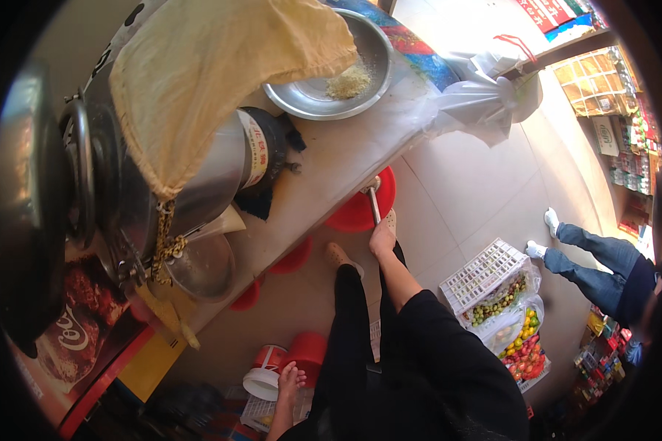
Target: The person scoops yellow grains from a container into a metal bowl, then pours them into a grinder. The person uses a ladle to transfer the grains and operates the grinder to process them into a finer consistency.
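Observation:
My right hand (383, 240) grips the metal handle (374, 205) of a scoop or ladle. Its head dips into a red plastic basin (346, 216) on the floor beside the table, partly hidden by the table edge. My left hand (291, 380) hangs low with loosely bent fingers and holds nothing. Near it are a red bucket (307, 353) and a white-rimmed tub (262, 383). On the table (331, 160), a steel bowl (309, 102) contains pale ground meal (351, 82). A beige cloth bag (215, 71) hangs over it, in front of a steel machine (209, 171).
Red tubs (292, 256) stand under the table edge. White plastic bags (477, 105) hang at its far corner. To the right, crates hold grapes (499, 303) and tomatoes (524, 361). Another person in jeans (596, 264) is near packed shelves. A metal pan (204, 267) sits under the machine.

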Demonstrator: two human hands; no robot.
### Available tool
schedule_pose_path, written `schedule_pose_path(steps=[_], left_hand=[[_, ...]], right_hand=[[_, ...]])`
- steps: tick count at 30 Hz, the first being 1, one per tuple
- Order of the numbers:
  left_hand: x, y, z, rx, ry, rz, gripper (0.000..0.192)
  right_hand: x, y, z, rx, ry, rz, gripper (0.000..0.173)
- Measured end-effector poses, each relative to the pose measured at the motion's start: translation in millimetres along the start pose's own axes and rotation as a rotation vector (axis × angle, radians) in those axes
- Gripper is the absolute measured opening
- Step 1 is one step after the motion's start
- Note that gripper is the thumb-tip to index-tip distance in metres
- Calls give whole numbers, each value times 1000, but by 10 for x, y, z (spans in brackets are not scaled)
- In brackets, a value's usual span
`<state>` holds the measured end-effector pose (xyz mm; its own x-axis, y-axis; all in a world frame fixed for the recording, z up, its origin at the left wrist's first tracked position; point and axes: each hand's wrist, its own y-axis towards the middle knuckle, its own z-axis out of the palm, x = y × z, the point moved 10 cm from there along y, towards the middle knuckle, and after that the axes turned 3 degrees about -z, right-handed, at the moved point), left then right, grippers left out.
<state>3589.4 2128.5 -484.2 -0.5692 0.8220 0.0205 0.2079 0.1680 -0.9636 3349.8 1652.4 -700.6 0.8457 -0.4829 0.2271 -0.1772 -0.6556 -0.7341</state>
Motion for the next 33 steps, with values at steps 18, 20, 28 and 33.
schedule_pose_path(steps=[18, 20, 28, 33], left_hand=[[-610, 16, -10, 112, -108, 255, 33], [-681, 80, -63, 141, -106, 305, 33], [-829, 396, -404, 170, -188, 426, 32], [-674, 543, -520, 168, -358, 389, 30]], right_hand=[[-327, -1512, 21, 968, 1531, 640, 11], [-334, -1726, -347, 900, 1475, 485, 10], [340, -2844, -2298, 742, 1522, -125, 27], [1262, -3551, -3460, 618, 1364, -556, 37]])
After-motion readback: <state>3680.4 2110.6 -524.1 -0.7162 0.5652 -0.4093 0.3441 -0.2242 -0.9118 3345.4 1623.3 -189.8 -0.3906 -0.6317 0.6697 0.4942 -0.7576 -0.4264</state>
